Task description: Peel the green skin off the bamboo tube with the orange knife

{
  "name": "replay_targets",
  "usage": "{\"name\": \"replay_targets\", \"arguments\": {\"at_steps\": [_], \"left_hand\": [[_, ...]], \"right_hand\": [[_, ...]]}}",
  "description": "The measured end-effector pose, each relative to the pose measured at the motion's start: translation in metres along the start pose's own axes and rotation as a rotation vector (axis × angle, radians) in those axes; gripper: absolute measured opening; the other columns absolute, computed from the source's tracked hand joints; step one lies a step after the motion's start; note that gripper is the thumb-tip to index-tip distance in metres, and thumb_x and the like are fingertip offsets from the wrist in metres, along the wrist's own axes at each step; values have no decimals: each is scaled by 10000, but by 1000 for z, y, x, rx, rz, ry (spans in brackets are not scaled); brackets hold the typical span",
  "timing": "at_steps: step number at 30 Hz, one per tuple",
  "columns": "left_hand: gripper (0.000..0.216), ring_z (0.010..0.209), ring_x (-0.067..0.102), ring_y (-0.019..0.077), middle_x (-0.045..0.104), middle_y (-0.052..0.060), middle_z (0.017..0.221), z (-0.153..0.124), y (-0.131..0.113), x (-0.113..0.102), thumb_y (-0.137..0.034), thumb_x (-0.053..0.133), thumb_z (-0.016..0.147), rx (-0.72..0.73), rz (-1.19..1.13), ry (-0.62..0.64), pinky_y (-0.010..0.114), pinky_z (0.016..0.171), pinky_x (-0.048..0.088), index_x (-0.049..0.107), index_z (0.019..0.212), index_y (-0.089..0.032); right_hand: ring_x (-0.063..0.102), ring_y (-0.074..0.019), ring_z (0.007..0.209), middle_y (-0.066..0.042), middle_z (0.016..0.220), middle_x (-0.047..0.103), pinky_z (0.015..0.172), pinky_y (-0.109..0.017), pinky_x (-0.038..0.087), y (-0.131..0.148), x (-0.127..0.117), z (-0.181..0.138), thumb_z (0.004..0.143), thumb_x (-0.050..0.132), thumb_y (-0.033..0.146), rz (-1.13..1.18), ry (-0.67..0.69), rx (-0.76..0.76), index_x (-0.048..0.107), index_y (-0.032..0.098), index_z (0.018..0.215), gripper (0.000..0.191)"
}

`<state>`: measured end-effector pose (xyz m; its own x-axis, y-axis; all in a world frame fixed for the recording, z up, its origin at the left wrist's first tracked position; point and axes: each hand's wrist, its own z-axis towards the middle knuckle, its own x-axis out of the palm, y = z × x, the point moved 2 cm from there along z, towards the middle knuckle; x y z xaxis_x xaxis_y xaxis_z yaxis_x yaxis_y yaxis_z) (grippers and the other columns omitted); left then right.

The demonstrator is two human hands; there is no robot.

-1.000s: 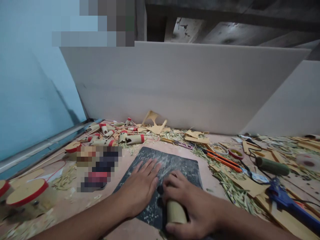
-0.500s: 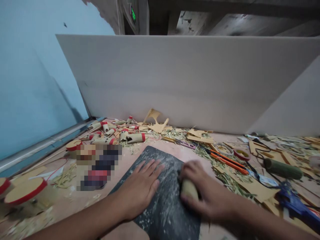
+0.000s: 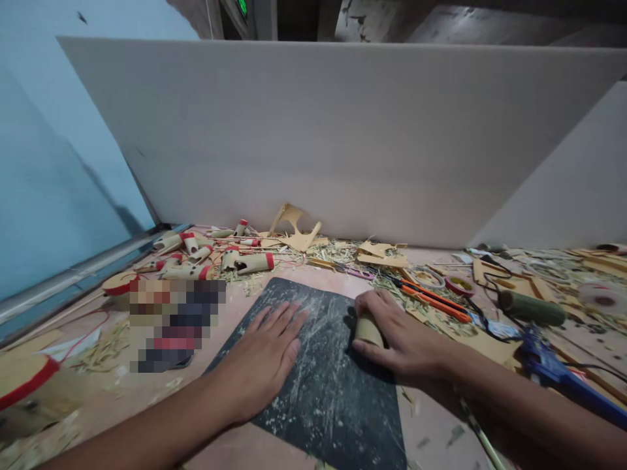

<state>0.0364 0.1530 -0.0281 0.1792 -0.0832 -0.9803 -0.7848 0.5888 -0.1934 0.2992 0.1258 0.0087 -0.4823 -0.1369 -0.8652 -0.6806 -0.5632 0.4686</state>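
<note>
A dark sheet of sandpaper (image 3: 333, 391), streaked with pale dust, lies flat on the table. My left hand (image 3: 267, 356) rests on its left part, fingers stretched out and slightly spread, holding nothing. On the sheet's right side, my right hand (image 3: 392, 329) is wrapped round a short bamboo piece (image 3: 368, 331), whose lower end is at the sheet. Part of the bamboo is hidden by the fingers and palm.
Bamboo pieces with red bands (image 3: 255, 262) lie at the back left, a larger drum-like one (image 3: 29, 385) nearer. To the right are an orange utility knife (image 3: 435, 301), a green bamboo tube (image 3: 533, 308) and a blue glue gun (image 3: 553, 365). A white panel (image 3: 318, 143) stands behind.
My right hand, blurred before, now shows sharply with the same bamboo piece in its grip. The left hand stays flat on the sandpaper. The whole view has shifted a little.
</note>
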Motion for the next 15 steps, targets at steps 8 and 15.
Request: {"name": "replay_targets", "arguments": {"at_steps": [8, 15], "left_hand": [[578, 1595, 236, 312, 275, 74, 1720, 3, -5, -2, -393, 272, 1087, -8, 35, 33, 592, 1275, 232, 325, 1644, -247], [776, 1609, 152, 329, 252, -3, 1732, 8, -8, -4, -96, 415, 929, 167, 17, 79, 664, 1268, 171, 282, 1643, -368]], "right_hand": [[489, -298, 1061, -100, 1099, 558, 936, -507, 484, 4, 0, 2, 914, 651, 479, -41, 21, -74, 487, 226, 1100, 353], [515, -296, 1118, -99, 1168, 531, 1003, -504, 479, -10, -4, 4, 889, 694, 448, -64, 18, -122, 485, 229, 1108, 373]]}}
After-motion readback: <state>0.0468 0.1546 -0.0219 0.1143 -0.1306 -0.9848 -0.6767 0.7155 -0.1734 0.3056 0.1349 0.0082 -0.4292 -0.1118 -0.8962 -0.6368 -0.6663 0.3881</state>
